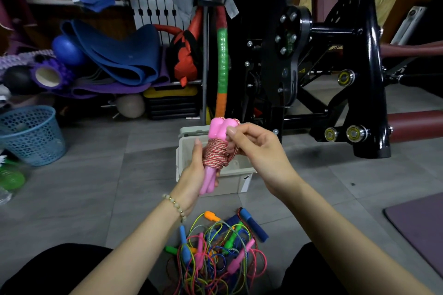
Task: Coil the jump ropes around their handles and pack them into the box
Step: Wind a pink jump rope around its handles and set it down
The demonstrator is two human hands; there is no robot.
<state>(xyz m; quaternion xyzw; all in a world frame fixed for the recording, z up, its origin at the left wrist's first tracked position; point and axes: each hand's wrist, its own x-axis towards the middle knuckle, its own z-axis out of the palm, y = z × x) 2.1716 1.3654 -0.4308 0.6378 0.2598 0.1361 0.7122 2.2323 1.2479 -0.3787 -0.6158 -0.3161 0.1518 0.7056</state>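
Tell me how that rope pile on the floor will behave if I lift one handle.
Probably floppy: the pile is thin cord in loose loops. Likely to drag other ropes up, since they look interlaced. Probably light: the handles look plastic.

The grey tiled floor (96, 187) carries an open pale box (211, 182), a tangled pile of jump ropes (215, 251), a blue basket (33, 136) and a purple mat (422, 227).

The coiled jump rope (214, 153) hides much of the box (232, 184).
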